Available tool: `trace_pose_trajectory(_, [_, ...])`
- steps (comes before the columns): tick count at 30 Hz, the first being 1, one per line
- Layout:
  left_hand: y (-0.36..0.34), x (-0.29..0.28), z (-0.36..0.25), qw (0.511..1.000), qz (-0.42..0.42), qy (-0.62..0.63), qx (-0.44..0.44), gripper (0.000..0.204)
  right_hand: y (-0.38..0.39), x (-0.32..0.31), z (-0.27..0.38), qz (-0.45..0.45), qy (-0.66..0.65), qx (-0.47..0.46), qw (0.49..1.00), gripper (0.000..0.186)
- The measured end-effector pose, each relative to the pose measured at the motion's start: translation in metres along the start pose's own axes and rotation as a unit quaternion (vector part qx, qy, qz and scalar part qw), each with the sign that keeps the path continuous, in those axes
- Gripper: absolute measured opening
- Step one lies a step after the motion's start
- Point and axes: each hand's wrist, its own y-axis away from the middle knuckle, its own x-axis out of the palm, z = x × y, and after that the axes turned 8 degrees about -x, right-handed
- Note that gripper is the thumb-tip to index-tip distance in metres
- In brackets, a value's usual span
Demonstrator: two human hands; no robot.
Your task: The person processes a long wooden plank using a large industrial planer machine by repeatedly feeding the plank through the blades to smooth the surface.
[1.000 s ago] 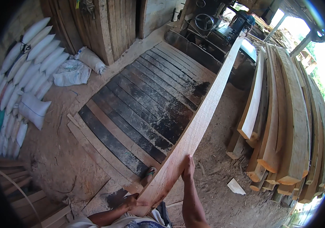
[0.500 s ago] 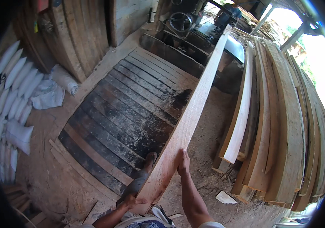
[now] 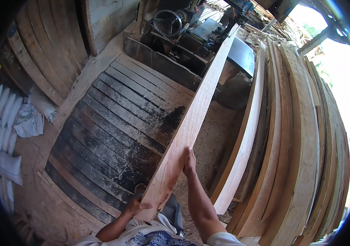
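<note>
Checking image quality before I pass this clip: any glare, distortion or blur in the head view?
Head view: daylight blows out the upper right behind the stacked pale planks; fisheye bends those planks toward a black rim; the long pale sawn board, left hand and right hand are sharp and evenly lit.

Dark plank floor (image 3: 113,123) w/ sawdust; stacked boards (image 3: 306,143) right; white sacks (image 3: 3,119) left; daylight beyond
</note>
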Motion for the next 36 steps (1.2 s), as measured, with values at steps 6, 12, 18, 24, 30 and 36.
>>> trace_pose_trajectory(6, [-0.094,0.026,-0.098,0.998,-0.02,-0.062,0.003,0.057,-0.125,0.01,0.064,0.019,-0.008,-0.024,1.0,0.06])
trace_pose_trajectory(12, [-0.187,0.058,-0.222,0.996,-0.026,-0.081,0.033,0.063,-0.272,0.009,0.116,0.039,0.053,-0.05,0.997,0.067])
trace_pose_trajectory(18, [-0.281,0.093,-0.341,0.996,-0.009,-0.092,-0.004,0.068,-0.354,0.009,0.171,0.085,0.11,-0.096,0.986,0.064])
trace_pose_trajectory(24, [-0.406,0.116,-0.427,0.992,0.009,-0.124,0.022,0.064,-0.363,-0.025,0.185,0.108,0.265,-0.105,0.952,0.07])
trace_pose_trajectory(30, [-0.494,0.167,-0.584,0.997,0.0,-0.083,-0.009,0.064,-0.382,-0.043,0.212,0.183,0.425,-0.128,0.877,0.071])
trace_pose_trajectory(36, [-0.583,0.2,-0.709,0.996,0.026,-0.071,-0.041,0.059,-0.499,-0.004,0.238,0.041,0.427,-0.186,0.884,0.052])
